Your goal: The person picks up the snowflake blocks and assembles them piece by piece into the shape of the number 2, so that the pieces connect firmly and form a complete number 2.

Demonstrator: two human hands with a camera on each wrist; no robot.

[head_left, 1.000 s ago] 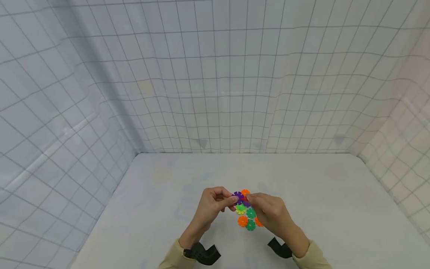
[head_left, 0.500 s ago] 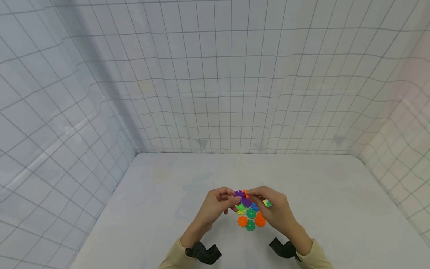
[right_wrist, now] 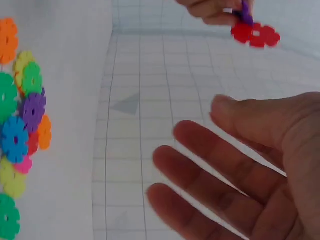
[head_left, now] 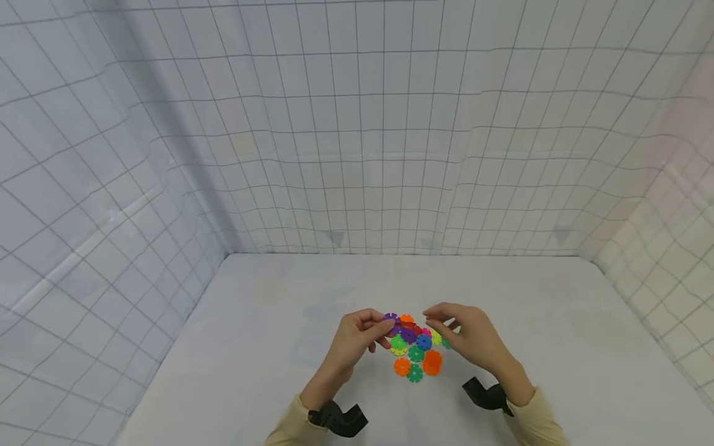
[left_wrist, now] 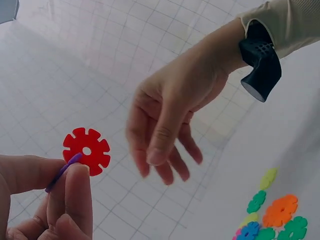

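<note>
In the head view my left hand (head_left: 357,337) pinches a purple notched plastic disc (left_wrist: 63,172) between thumb and fingers. A red notched disc (left_wrist: 97,151) is slotted into it at an angle, as the left wrist view shows. My right hand (head_left: 471,334) hovers just to the right with nothing in it. Its fingers (right_wrist: 195,172) are relaxed and apart in the right wrist view. Below the hands lies a small pile of similar discs, among them a blue disc (head_left: 424,342), an orange disc (head_left: 432,363) and a green disc (head_left: 414,373).
The discs lie on a white table (head_left: 268,371), near its middle. Behind it rises a white wall (head_left: 346,155) with a dark grid, and similar walls stand at left and right. A dark camera mount is strapped to each wrist.
My right hand has let go of the joined discs and drawn away to the right, uncovering more of the pile. The left hand keeps its pinch, with the discs turned slightly.
</note>
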